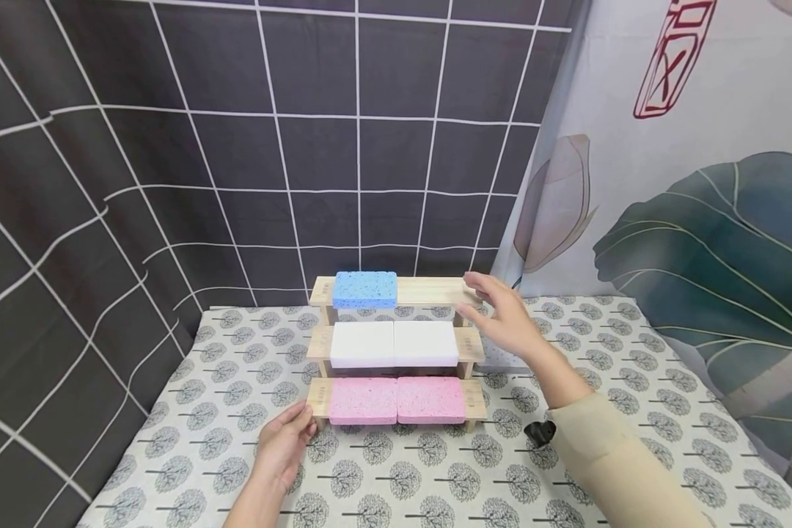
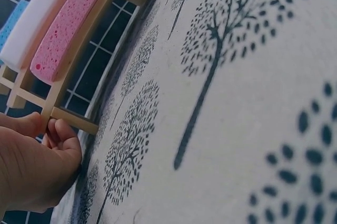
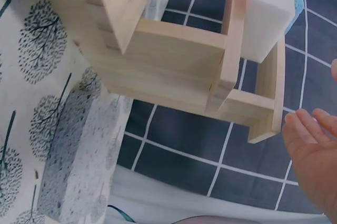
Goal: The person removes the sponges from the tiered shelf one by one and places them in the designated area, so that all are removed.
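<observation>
A three-step wooden rack (image 1: 471, 402) stands on the table. My left hand (image 1: 282, 444) pinches the left end of its lowest step between thumb and fingers, as the left wrist view also shows. Two pink sponges (image 1: 363, 400) lie side by side on that step. On the middle step are two white sponge-like blocks (image 1: 361, 344), and a blue sponge (image 1: 364, 289) lies toward the left of the top step. My right hand (image 1: 507, 315) is beside the top step's right end, fingers loosely extended, holding nothing; in the right wrist view its fingertips (image 3: 295, 121) are just off the wood.
A grey speckled sponge (image 3: 71, 153) lies on the cloth right of the rack, mostly behind my right hand in the head view. A small black object (image 1: 539, 434) is by my right sleeve. A dark gridded curtain (image 1: 396, 154) hangs behind, a leaf-printed one (image 1: 713, 220) at right.
</observation>
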`<state>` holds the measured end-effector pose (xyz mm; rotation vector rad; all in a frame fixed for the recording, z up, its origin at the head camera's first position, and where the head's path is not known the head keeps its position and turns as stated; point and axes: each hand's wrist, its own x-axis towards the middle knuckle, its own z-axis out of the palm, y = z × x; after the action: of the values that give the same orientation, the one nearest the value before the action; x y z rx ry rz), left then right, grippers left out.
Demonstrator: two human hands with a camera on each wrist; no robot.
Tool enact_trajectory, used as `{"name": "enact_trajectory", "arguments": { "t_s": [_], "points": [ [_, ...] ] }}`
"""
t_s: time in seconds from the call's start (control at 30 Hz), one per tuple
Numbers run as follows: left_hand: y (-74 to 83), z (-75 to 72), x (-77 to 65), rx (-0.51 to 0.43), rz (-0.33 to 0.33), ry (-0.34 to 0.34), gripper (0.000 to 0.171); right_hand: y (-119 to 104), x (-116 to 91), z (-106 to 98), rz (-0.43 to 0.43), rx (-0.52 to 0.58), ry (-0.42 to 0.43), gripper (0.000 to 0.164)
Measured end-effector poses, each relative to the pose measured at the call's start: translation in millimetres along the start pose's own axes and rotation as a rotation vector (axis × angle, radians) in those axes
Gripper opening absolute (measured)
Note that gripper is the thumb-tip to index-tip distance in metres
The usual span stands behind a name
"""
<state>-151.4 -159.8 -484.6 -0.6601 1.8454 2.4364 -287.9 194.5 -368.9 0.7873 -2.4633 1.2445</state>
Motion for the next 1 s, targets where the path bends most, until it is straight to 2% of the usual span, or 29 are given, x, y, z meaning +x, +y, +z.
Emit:
{"name": "enact_trajectory", "arguments": {
  "t_s": [0.23, 0.43, 0.77, 1.0],
  "points": [
    [0.4, -1.0, 0.0, -0.002, 0.000, -0.002, 0.048, -9, 10, 8, 0.000, 0.010, -0.032, 0.059],
    [0.3, -2.2, 0.2, 0.000, -0.009, -0.004, 0.048, -15, 19, 16, 0.030, -0.030, -0.047, 0.063],
    [1.2, -1.6, 0.3, -0.034, -0.013, -0.009, 0.048, -30, 33, 29, 0.024, -0.111, -0.078, 0.067],
    [0.9, -1.1, 1.0, -0.038, -0.022, -0.009, 0.049, -36, 40, 38, 0.045, -0.110, -0.103, 0.069]
  ]
}}
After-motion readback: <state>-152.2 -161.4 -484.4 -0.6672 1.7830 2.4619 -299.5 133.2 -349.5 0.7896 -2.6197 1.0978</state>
